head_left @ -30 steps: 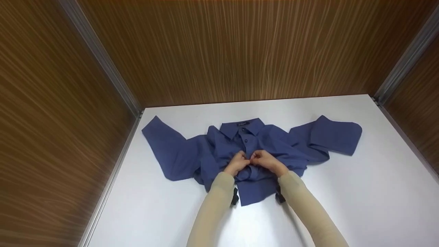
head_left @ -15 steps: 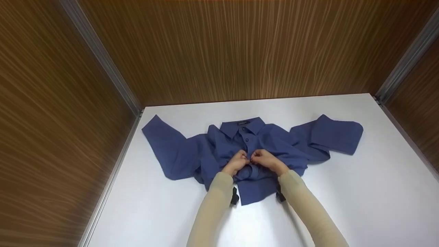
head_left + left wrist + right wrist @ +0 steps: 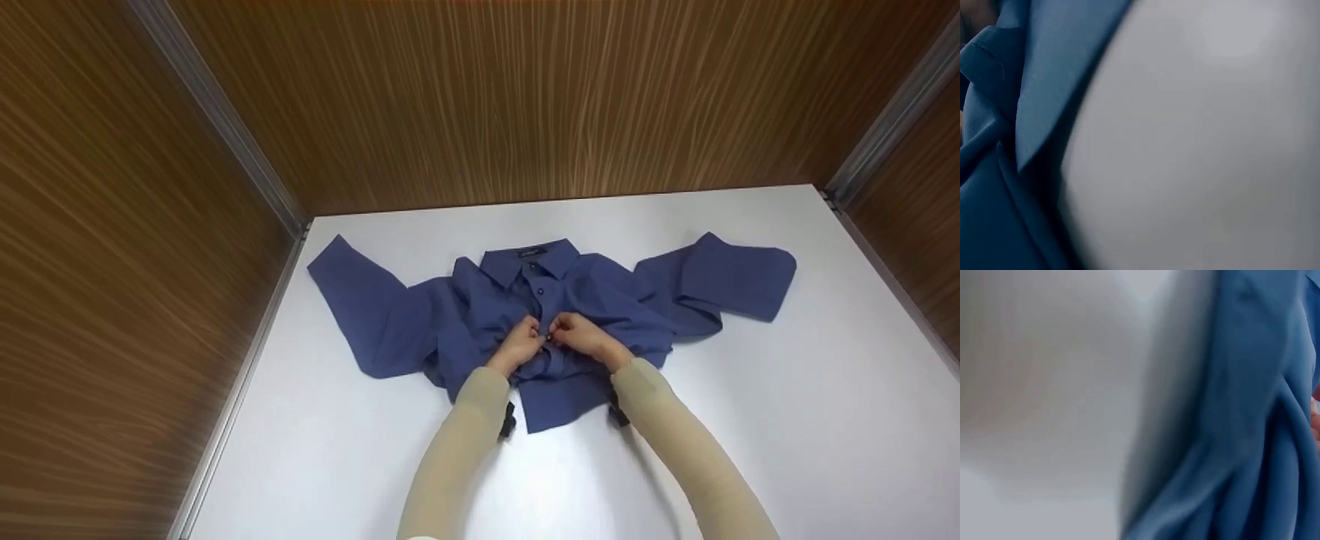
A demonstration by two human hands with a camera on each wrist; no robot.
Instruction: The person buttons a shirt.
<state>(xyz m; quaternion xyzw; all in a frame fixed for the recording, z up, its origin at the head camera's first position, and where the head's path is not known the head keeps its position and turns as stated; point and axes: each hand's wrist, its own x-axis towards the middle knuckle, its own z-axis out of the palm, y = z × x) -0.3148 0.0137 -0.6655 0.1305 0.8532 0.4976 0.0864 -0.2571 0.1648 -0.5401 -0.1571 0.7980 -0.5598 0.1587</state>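
A dark blue button-up shirt [image 3: 600,289] lies front up with its collar [image 3: 561,259] at the far side and both sleeves spread out. Two dark buttons show on the front strip below the collar. At mid-chest my left hand [image 3: 519,345] pinches the shirt's front edge. Close beside it, my right hand [image 3: 585,337] pinches the strip at a small dark button [image 3: 548,337]. The fingertips nearly meet. Shirt folds [image 3: 994,185] fill the left of the left wrist view, and bunched cloth [image 3: 1252,410] the right of the right wrist view; both hands are mostly out of those views.
The shirt lies on a white table [image 3: 300,450]. Brown wood-grain panels [image 3: 480,105] stand behind it and at both sides, with metal strips [image 3: 225,127] along the corners. A dark wrist device [image 3: 508,421] hangs under each forearm.
The whole head view has shifted, so the shirt and table sit slightly higher. Both hands stay at the same place on the shirt front, with small finger movements around the button.
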